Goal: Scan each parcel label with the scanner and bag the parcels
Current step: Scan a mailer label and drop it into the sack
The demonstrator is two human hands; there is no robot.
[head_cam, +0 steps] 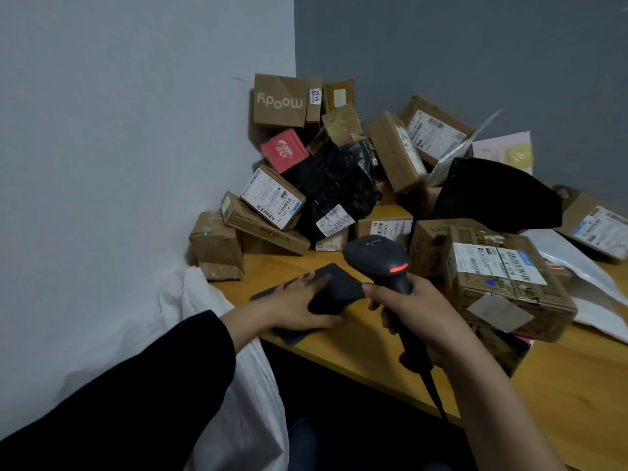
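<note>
My right hand point(413, 311) grips the handle of a black barcode scanner point(380, 258), whose red light is on and whose head points away from me toward the pile. My left hand point(299, 300) holds a flat dark grey parcel point(336, 287) at the wooden table's near left edge, thumb under it and fingers over its top. No label shows on the side of the parcel facing me. A white woven bag point(238, 368) hangs open beside the table, below and left of my left hand.
A heap of cardboard boxes point(272, 198) and black plastic mailers point(339, 185) fills the corner against the walls. A large labelled box point(503, 283) sits right of the scanner, with white mailers point(584, 266) behind it. The wooden table point(560, 385) shows bare wood at the near right.
</note>
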